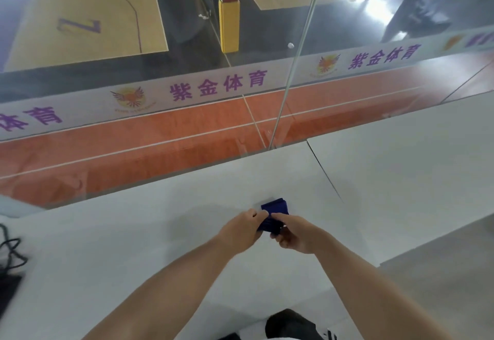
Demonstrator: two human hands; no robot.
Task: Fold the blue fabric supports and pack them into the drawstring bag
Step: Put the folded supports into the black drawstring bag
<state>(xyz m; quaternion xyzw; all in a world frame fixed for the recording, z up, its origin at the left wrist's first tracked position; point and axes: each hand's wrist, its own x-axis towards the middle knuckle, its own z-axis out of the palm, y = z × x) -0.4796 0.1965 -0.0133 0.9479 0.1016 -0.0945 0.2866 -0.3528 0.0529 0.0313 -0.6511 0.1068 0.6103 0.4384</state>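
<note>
Holding the blue fabric support (274,210) between both hands, we keep it just above the white table (160,232), likely so the fold stays tight. Our left hand (242,228) pinches its near-left edge and our right hand (292,232) clamps its near-right corner, fingers closed on the cloth. Beyond the grip, the folded bundle's long axis runs away from us toward the glass wall (187,45). No drawstring bag is in view.
</note>
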